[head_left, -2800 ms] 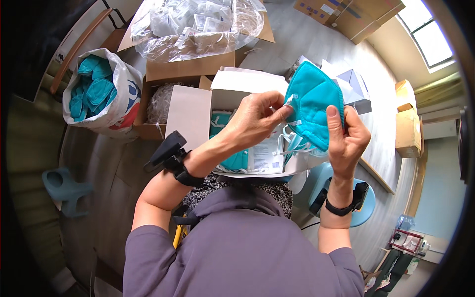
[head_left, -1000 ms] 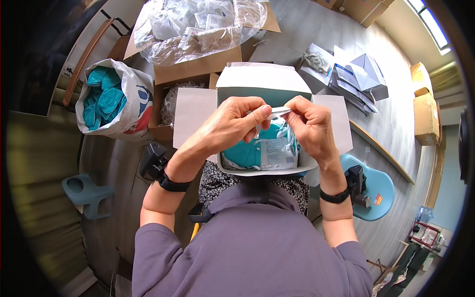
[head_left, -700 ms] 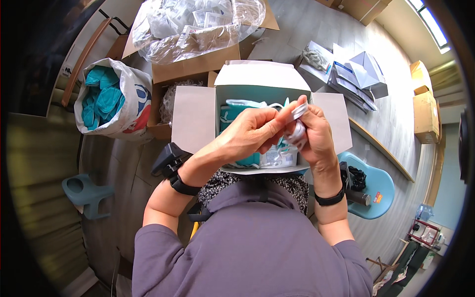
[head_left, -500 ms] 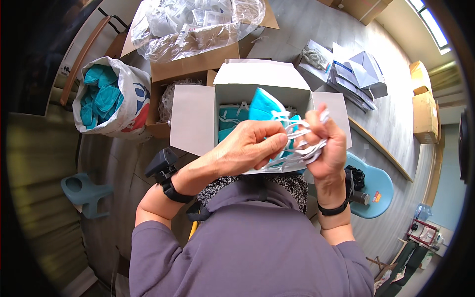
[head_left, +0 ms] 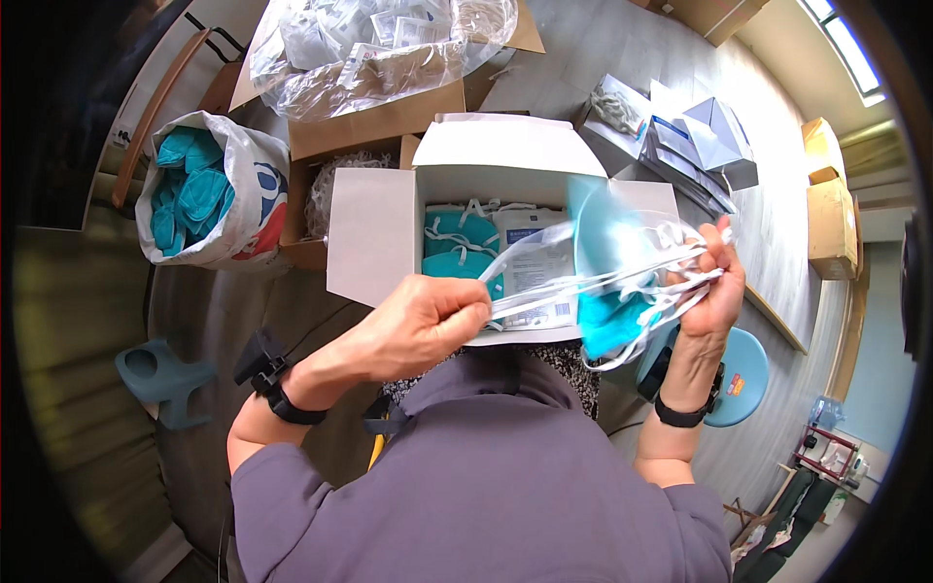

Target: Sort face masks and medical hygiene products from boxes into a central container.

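Over the right part of an open white box (head_left: 374, 233) hang teal cup-shaped face masks (head_left: 607, 325), partly smeared by motion. My right hand (head_left: 714, 287) is closed on their bunched white straps, beyond the box's right flap. My left hand (head_left: 432, 325), at the box's front left, pinches the other end of white straps (head_left: 554, 290) drawn taut between the hands. Inside the box, more teal masks (head_left: 462, 230) lie at the left. Beside them sits a white printed packet (head_left: 535, 277), partly covered by the straps.
A white bag (head_left: 258, 165) full of teal masks stands at the left. Behind the box is a carton (head_left: 379, 112) topped with clear plastic and small packets. Flattened boxes (head_left: 680, 155) lie at the far right. Blue stools (head_left: 165, 379) stand on both sides.
My hands have moved apart, the left to the left and the right to the right, stretching the straps. The masks have swung right, uncovering the white packet in the box.
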Motion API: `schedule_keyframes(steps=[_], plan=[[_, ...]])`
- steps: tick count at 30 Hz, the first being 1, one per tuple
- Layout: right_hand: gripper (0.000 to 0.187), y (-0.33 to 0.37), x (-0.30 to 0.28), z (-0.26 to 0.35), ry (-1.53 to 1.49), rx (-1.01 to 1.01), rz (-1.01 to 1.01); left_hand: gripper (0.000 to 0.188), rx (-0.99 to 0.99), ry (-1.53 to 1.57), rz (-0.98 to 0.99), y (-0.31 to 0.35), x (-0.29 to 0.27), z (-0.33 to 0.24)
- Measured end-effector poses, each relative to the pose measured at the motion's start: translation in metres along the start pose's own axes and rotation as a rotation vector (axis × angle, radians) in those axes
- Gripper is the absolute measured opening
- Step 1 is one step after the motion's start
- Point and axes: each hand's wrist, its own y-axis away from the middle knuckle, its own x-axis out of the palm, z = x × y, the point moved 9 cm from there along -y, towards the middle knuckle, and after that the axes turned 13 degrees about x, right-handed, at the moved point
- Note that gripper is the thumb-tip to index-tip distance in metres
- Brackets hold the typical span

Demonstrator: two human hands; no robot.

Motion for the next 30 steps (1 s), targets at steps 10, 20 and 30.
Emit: schedule_keyframes(steps=[10, 20, 30], plan=[[0.040, -0.017, 0.065, -0.028, 0.992, -0.502, -0.158, 0.030, 0.245, 0.134, 0.105, -0.089, 0.004, -0.007], [0.030, -0.003, 0.055, -0.026, 1.237, -0.654, -0.352, 0.032, -0.157, -0.996, 0.465, -0.095, -0.006, 0.134], [0.018, 0.005, 0.049, -0.019, 1.503, -0.795, -0.428, 0.019, 0.025, -0.815, 0.205, -0.088, -0.033, 0.084]])
